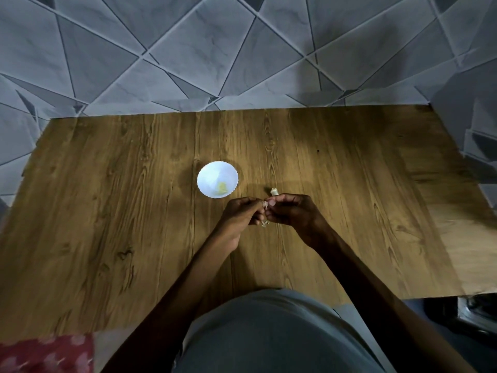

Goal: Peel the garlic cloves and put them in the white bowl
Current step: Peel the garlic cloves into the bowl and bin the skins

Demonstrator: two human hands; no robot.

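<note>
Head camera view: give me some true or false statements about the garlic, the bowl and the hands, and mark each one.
1. The white bowl holds something pale yellow. True.
2. The left hand and right hand pinch one small garlic piece between them. True.
3. The bowl stands to the right of both hands. False: it stands beyond them, to the left.
4. Another pale clove shows just beyond the right hand's fingers. True.
5. The left hand lies flat on the table. False: its fingers are curled, pinching the garlic piece.
6. The table top is glass. False: the table is wood-grained.
</note>
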